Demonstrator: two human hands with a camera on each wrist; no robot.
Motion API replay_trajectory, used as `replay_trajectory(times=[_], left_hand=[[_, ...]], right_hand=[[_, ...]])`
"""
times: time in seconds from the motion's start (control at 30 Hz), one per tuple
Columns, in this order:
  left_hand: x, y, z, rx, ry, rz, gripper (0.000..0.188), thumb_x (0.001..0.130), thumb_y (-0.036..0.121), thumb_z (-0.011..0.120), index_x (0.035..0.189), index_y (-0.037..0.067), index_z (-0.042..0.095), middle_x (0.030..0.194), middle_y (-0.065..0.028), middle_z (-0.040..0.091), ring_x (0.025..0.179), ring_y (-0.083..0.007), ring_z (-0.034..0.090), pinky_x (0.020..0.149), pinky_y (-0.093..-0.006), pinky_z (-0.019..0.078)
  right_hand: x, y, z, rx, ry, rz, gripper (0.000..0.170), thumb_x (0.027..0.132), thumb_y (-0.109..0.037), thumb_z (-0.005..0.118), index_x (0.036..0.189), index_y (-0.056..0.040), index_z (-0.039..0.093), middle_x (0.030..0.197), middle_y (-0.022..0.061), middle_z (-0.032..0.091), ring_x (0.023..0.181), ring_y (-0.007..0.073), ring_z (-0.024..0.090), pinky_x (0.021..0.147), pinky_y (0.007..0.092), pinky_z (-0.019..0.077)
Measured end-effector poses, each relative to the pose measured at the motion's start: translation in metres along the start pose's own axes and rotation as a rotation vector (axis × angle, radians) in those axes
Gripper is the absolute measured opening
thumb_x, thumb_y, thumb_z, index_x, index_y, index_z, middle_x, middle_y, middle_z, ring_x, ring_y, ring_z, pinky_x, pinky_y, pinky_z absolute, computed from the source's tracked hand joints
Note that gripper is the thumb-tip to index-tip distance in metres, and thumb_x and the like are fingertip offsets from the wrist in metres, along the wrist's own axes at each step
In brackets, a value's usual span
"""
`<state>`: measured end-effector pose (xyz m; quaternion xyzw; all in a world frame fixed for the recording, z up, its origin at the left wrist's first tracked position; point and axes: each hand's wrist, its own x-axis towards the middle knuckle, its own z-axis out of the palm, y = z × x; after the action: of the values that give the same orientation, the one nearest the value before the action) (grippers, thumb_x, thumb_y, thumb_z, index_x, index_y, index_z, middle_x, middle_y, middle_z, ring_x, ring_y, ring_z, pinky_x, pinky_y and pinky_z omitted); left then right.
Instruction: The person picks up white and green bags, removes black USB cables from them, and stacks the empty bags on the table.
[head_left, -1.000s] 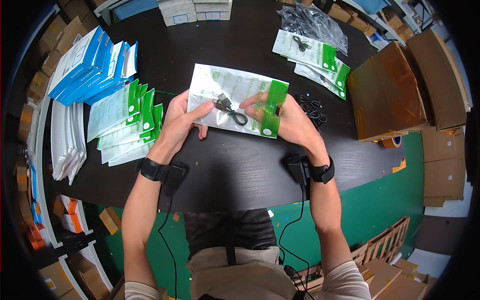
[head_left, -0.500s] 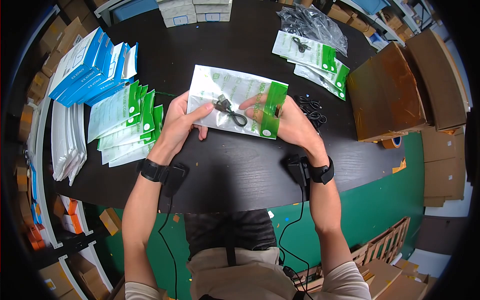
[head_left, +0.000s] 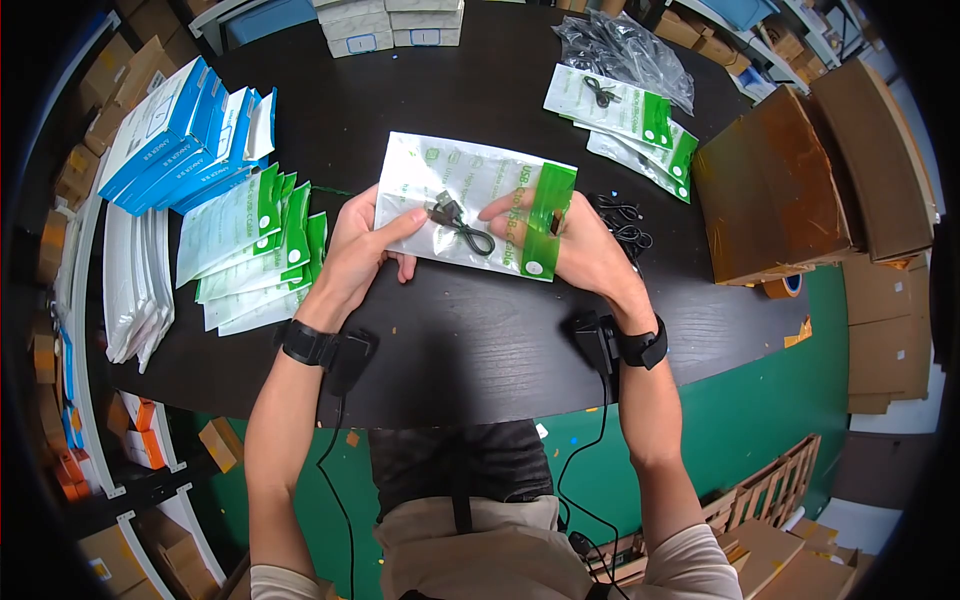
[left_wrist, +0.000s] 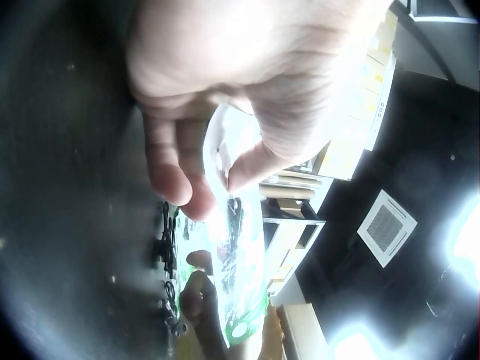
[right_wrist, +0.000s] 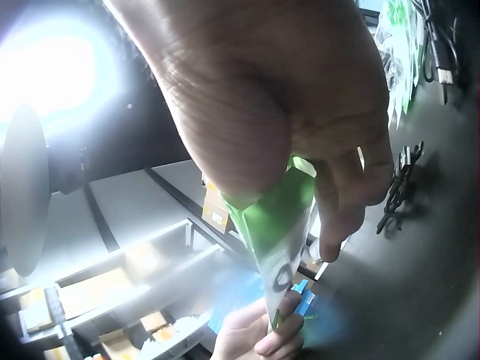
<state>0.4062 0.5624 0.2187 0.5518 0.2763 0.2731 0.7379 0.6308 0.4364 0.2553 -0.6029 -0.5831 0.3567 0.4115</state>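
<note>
A white and green pouch (head_left: 420,165) with a coiled black cable (head_left: 462,222) showing through its clear front is held up above the dark table. The left hand (head_left: 352,245) pinches its left end, thumb on the front and fingers behind. At the green end, the right hand (head_left: 592,245) grips the pouch; some of its fingers show through the film. In the left wrist view, the left hand (left_wrist: 240,67) has thumb and fingers on either side of the pouch. The right wrist view shows the right hand (right_wrist: 300,97) around the green end (right_wrist: 281,210).
Green-topped pouches (head_left: 250,255), blue and white boxes (head_left: 160,130) and white sleeves (head_left: 138,280) lie at the left. Loose black cables (head_left: 625,225) are beside the right hand. More pouches (head_left: 640,150), clear bags (head_left: 630,50) and a cardboard box (head_left: 775,185) stand to the right.
</note>
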Motion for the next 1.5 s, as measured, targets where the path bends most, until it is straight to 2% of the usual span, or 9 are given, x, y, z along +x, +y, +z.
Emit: replay_trajectory(times=[0.17, 0.27, 0.4, 0.53, 0.7, 0.83, 0.93, 1.07, 1.5], left_hand=[[0.0, 0.0, -0.001, -0.031, -0.005, -0.003, 0.027, 0.095, 0.015, 0.07, 0.113, -0.002, 0.059, 0.083, -0.0093, 0.068, 0.05, -0.0131, 0.06, 0.045, -0.0253, 0.049], [0.0, 0.001, -0.002, -0.046, -0.003, -0.01, 0.027, 0.095, 0.015, 0.07, 0.113, -0.001, 0.059, 0.083, -0.0091, 0.068, 0.05, -0.0132, 0.06, 0.045, -0.0255, 0.0493], [0.0, 0.001, -0.004, -0.065, 0.0, -0.002, 0.027, 0.095, 0.016, 0.07, 0.114, -0.001, 0.058, 0.082, -0.0092, 0.068, 0.05, -0.0134, 0.06, 0.044, -0.0256, 0.0487], [0.0, -0.001, -0.002, -0.05, -0.005, 0.005, 0.028, 0.095, 0.016, 0.07, 0.114, -0.001, 0.058, 0.082, -0.0092, 0.068, 0.05, -0.0135, 0.06, 0.044, -0.0256, 0.0477], [0.0, -0.001, -0.004, -0.041, 0.002, -0.001, 0.028, 0.095, 0.016, 0.07, 0.113, -0.001, 0.058, 0.082, -0.009, 0.068, 0.05, -0.0134, 0.06, 0.043, -0.0253, 0.0468], [0.0, -0.001, -0.003, -0.05, -0.005, 0.003, 0.028, 0.095, 0.017, 0.071, 0.113, -0.001, 0.058, 0.082, -0.0088, 0.068, 0.05, -0.0133, 0.06, 0.043, -0.0252, 0.0467], [0.0, 0.0, -0.002, -0.057, -0.009, 0.003, 0.028, 0.095, 0.017, 0.071, 0.112, -0.001, 0.058, 0.083, -0.0087, 0.068, 0.05, -0.0133, 0.06, 0.043, -0.0251, 0.0467], [-0.001, -0.001, -0.003, -0.047, 0.0, 0.0, 0.028, 0.095, 0.017, 0.071, 0.113, -0.001, 0.059, 0.084, -0.0091, 0.069, 0.05, -0.0134, 0.06, 0.043, -0.0251, 0.0468], [0.0, -0.001, -0.004, -0.055, -0.009, 0.006, 0.028, 0.094, 0.017, 0.071, 0.113, -0.001, 0.059, 0.084, -0.01, 0.069, 0.05, -0.0138, 0.06, 0.044, -0.025, 0.0474]], right_hand=[[0.001, -0.005, 0.001, -0.014, -0.002, 0.021, 0.034, 0.092, -0.022, 0.075, 0.118, -0.0015, 0.071, 0.096, 0.0053, 0.067, 0.082, 0.0116, 0.059, 0.074, 0.0296, 0.0501], [0.004, -0.002, 0.008, 0.032, 0.158, -0.165, 0.052, 0.086, -0.024, 0.08, 0.133, -0.0053, 0.065, 0.107, 0.0076, 0.064, 0.091, 0.0146, 0.059, 0.083, 0.0322, 0.0495], [0.005, -0.001, 0.008, -0.072, 0.126, -0.186, 0.068, 0.082, -0.024, 0.083, 0.143, -0.0096, 0.058, 0.115, 0.0092, 0.062, 0.101, 0.0171, 0.058, 0.092, 0.0334, 0.0476], [0.001, -0.005, 0.002, -0.093, 0.033, -0.084, 0.069, 0.08, -0.024, 0.084, 0.143, -0.011, 0.058, 0.114, 0.0087, 0.063, 0.098, 0.0166, 0.059, 0.091, 0.0331, 0.0484], [0.002, -0.008, 0.004, -0.161, 0.04, -0.113, 0.067, 0.08, -0.022, 0.084, 0.141, -0.0109, 0.06, 0.11, 0.0084, 0.064, 0.092, 0.0156, 0.059, 0.087, 0.0333, 0.0497], [0.005, 0.002, 0.008, -0.105, 0.135, -0.17, 0.059, 0.081, -0.021, 0.084, 0.135, -0.0088, 0.065, 0.099, 0.006, 0.065, 0.083, 0.0139, 0.059, 0.079, 0.0329, 0.0507], [0.005, -0.002, 0.006, -0.001, 0.08, -0.024, 0.044, 0.082, -0.021, 0.084, 0.121, -0.0045, 0.072, 0.09, 0.0041, 0.066, 0.078, 0.012, 0.06, 0.073, 0.0305, 0.0507], [0.002, -0.006, 0.004, 0.064, -0.014, 0.094, 0.032, 0.083, -0.024, 0.084, 0.106, -0.0019, 0.075, 0.086, 0.0026, 0.067, 0.074, 0.0106, 0.06, 0.067, 0.0286, 0.0494], [0.002, -0.002, 0.003, 0.006, -0.095, 0.033, 0.029, 0.081, -0.021, 0.085, 0.099, -0.0015, 0.074, 0.084, 0.002, 0.066, 0.073, 0.0101, 0.06, 0.065, 0.028, 0.049]])
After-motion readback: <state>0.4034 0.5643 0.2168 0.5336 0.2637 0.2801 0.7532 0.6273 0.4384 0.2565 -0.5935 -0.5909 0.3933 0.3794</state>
